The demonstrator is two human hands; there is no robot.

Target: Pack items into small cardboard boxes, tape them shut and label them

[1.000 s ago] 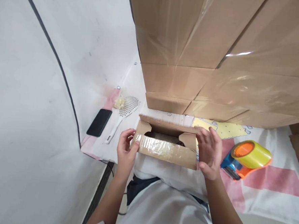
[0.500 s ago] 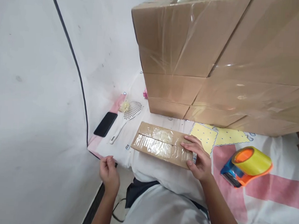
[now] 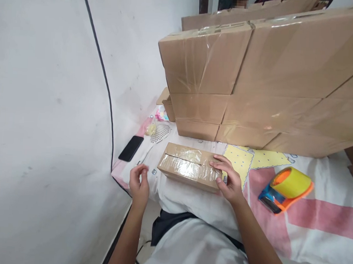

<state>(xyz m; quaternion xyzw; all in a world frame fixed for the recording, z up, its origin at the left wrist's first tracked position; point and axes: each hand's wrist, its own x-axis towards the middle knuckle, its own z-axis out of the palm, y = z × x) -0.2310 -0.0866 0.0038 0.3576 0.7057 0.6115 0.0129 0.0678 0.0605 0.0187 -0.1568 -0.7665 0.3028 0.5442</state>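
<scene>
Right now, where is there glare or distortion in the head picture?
Head view: glare lies on the clear tape over the small box under the right hand, and on the stacked cartons; the wall cable curves from lens distortion; the left hand looks slightly soft.

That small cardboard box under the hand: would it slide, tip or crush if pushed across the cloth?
The small cardboard box lies low and flat, so it probably would not tip. Its top carries glossy tape, so the right hand pressing there might slip a little. It rests on a soft cloth, which would likely drag rather than let it glide.
</scene>
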